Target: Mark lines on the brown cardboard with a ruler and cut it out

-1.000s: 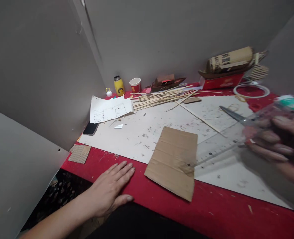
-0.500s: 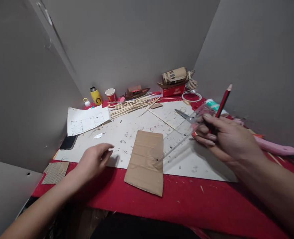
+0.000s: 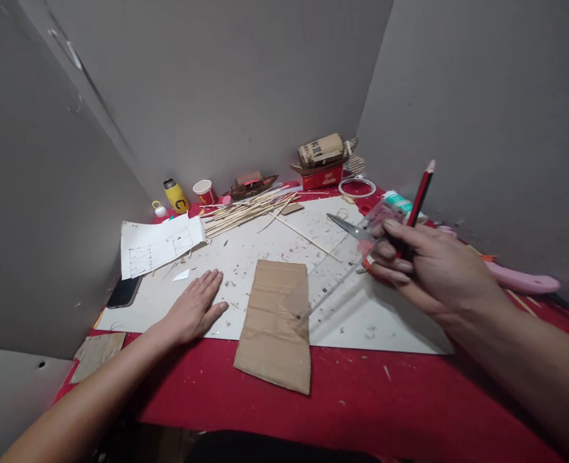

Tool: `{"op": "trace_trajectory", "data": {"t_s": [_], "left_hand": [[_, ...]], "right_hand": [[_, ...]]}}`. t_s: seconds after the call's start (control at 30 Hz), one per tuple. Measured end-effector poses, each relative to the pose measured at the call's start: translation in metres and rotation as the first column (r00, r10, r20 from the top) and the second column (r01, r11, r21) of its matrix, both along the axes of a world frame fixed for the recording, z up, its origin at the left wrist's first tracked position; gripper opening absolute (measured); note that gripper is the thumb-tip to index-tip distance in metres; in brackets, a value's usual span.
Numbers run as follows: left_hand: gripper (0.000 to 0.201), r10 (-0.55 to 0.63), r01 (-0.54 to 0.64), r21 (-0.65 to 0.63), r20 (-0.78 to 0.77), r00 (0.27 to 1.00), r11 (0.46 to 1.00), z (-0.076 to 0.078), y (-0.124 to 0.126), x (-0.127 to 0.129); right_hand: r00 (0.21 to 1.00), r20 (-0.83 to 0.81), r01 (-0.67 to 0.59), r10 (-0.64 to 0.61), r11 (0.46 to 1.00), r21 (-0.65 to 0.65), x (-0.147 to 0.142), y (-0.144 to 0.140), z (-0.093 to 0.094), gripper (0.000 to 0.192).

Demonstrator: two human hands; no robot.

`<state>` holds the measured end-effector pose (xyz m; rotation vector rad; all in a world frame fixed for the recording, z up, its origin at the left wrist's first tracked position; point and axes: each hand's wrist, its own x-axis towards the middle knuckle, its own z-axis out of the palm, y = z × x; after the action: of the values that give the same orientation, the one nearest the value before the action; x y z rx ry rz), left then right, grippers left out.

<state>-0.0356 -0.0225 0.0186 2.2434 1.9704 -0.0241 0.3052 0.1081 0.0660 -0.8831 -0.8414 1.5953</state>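
Note:
My left hand lies palm down and open on the white board, fingers stretched out and holding nothing. Just right of it is a flat piece of brown cardboard, partly over the board's front edge. My right hand is closed around a red-and-black pencil, pointing up, and a clear plastic ruler. The ruler's far end reaches over the cardboard. Scissors also appear held there, blades pointing left; the fingers hide much of their red handle.
Thin wooden sticks are heaped at the back beside a drawing sheet. A phone lies at left. Behind stand a yellow bottle, a paper cup and model boats. A pink tool lies at right.
My left hand has come down from a raised, curled pose to lie flat on the board. My right hand keeps its hold. The view has shifted slightly.

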Motion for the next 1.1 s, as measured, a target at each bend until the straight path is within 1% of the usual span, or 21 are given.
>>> {"op": "trace_trajectory", "data": {"t_s": [0.07, 0.17, 0.27, 0.33, 0.4, 0.43, 0.5, 0.53, 0.57, 0.6, 0.67, 0.73, 0.8, 0.83, 0.87, 0.93, 1.03, 1.1], "left_hand": [[0.066, 0.038, -0.038, -0.004, -0.026, 0.999, 0.999, 0.001, -0.021, -0.009], [0.068, 0.109, -0.110, -0.013, -0.075, 0.991, 0.994, 0.003, -0.056, -0.015], [0.073, 0.186, -0.190, -0.021, -0.139, 0.973, 0.982, 0.011, -0.089, -0.015], [0.071, 0.240, -0.249, -0.026, -0.186, 0.953, 0.968, 0.025, -0.105, -0.013], [0.058, 0.273, -0.290, -0.049, -0.216, 0.937, 0.956, 0.046, -0.112, -0.010], [0.052, 0.270, -0.291, -0.071, -0.214, 0.939, 0.954, 0.057, -0.111, -0.007], [0.049, 0.227, -0.246, -0.099, -0.173, 0.959, 0.964, 0.074, -0.097, 0.000], [0.048, 0.212, -0.226, -0.077, -0.151, 0.965, 0.971, 0.079, -0.084, 0.004], [0.045, 0.204, -0.209, -0.032, -0.133, 0.970, 0.977, 0.081, -0.067, 0.009], [0.043, 0.196, -0.195, 0.021, -0.118, 0.973, 0.981, 0.079, -0.047, 0.013], [0.042, 0.152, -0.143, 0.107, -0.086, 0.985, 0.984, 0.067, 0.000, 0.021], [0.042, 0.090, -0.078, 0.165, -0.065, 0.994, 0.983, 0.049, 0.047, 0.025], [0.042, 0.031, -0.020, 0.195, -0.058, 0.998, 0.981, 0.030, 0.082, 0.024], [0.040, 0.008, 0.003, 0.202, -0.056, 0.998, 0.979, 0.023, 0.094, 0.022], [0.040, -0.003, 0.015, 0.210, -0.055, 0.998, 0.978, 0.017, 0.100, 0.020], [0.039, -0.010, 0.022, 0.219, -0.052, 0.999, 0.975, 0.010, 0.099, 0.015], [0.036, 0.026, -0.016, 0.221, -0.045, 0.999, 0.975, 0.009, 0.076, 0.007], [0.034, 0.084, -0.074, 0.219, -0.039, 0.996, 0.973, 0.012, 0.056, 0.000]], "right_hand": [[1.000, -0.001, 0.004, -0.004, 1.000, -0.002, 0.000, 0.000, 0.000, 0.029], [1.000, -0.005, 0.001, -0.001, 1.000, -0.002, 0.001, 0.001, -0.001, 0.026], [1.000, -0.009, 0.006, -0.006, 1.000, -0.001, 0.001, 0.001, -0.002, 0.025], [1.000, -0.012, 0.010, -0.010, 1.000, -0.005, 0.001, 0.000, -0.001, 0.026], [1.000, -0.017, 0.012, -0.012, 1.000, -0.005, 0.001, -0.001, 0.001, 0.028], [1.000, -0.021, 0.014, -0.014, 1.000, -0.004, 0.001, -0.002, 0.002, 0.030], [1.000, -0.024, 0.011, -0.011, 1.000, -0.004, 0.000, -0.004, 0.003, 0.032], [1.000, -0.025, 0.007, -0.007, 1.000, -0.006, 0.000, -0.004, 0.004, 0.033], [1.000, -0.024, 0.004, -0.004, 1.000, -0.009, -0.001, -0.004, 0.004, 0.034], [1.000, -0.024, 0.001, -0.001, 1.000, -0.012, -0.001, -0.004, 0.004, 0.035], [1.000, -0.025, -0.001, 0.001, 1.000, -0.014, -0.001, -0.003, 0.003, 0.037], [1.000, -0.029, 0.001, -0.002, 1.000, -0.013, -0.001, -0.002, 0.002, 0.040], [1.000, -0.030, 0.003, -0.003, 1.000, -0.014, -0.001, -0.001, 0.001, 0.043], [1.000, -0.030, 0.008, -0.008, 1.000, -0.014, -0.001, 0.000, 0.001, 0.044], [0.999, -0.029, 0.015, -0.015, 1.000, -0.012, -0.001, 0.000, 0.001, 0.045], [0.999, -0.025, 0.030, -0.030, 1.000, 0.002, 0.000, 0.000, 0.001, 0.046], [0.999, -0.020, 0.028, -0.027, 1.000, 0.011, 0.000, -0.001, 0.000, 0.045], [1.000, -0.015, 0.018, -0.018, 1.000, -0.013, 0.001, -0.001, -0.001, 0.045]]}}
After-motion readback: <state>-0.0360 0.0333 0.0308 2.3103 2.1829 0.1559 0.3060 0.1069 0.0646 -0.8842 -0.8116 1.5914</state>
